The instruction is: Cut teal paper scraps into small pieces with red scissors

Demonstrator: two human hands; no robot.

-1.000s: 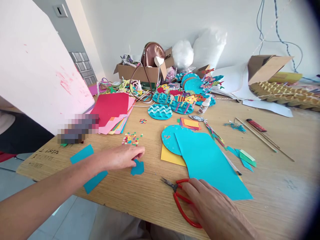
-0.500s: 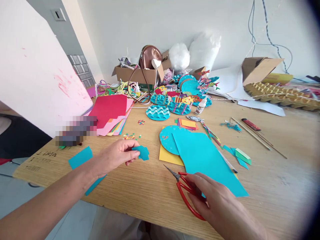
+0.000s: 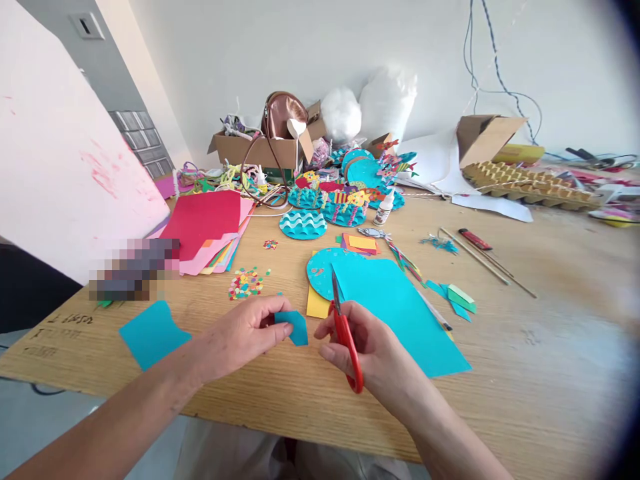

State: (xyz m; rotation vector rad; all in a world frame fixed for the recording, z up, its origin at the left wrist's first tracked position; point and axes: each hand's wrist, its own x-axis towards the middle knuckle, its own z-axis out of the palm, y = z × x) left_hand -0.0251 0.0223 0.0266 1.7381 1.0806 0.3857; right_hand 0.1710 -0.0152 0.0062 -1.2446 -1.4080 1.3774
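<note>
A small cut piece of blue paper (image 3: pixel 296 327) is pinched between the thumb and fingers of my left hand (image 3: pixel 253 327), above the wooden table. My right hand (image 3: pixel 367 343) grips red-handled scissors (image 3: pixel 345 333), whose blades look closed and point away from me. Just beyond the scissors lies a large blue paper sheet (image 3: pixel 400 313), partly covering a round blue disc (image 3: pixel 317 267) and a yellow sheet (image 3: pixel 316 305). Left of my left wrist rests another blue paper piece (image 3: pixel 153 335). Small coloured dots (image 3: pixel 245 283) are scattered beyond my left hand.
A stack of coloured paper (image 3: pixel 205 223) lies at the left beside a leaning white board (image 3: pixel 75 153). Decorated blue discs (image 3: pixel 303 225) and a glue bottle (image 3: pixel 384 208) stand farther back. Wooden sticks (image 3: pixel 480 257), a red cutter (image 3: pixel 475 239) and egg trays (image 3: pixel 530 185) are at the right.
My right hand has raised and turned the scissors, bringing them left toward my left hand; their blades have gone from pointing left to pointing away. The blue piece in my left hand is turned differently.
</note>
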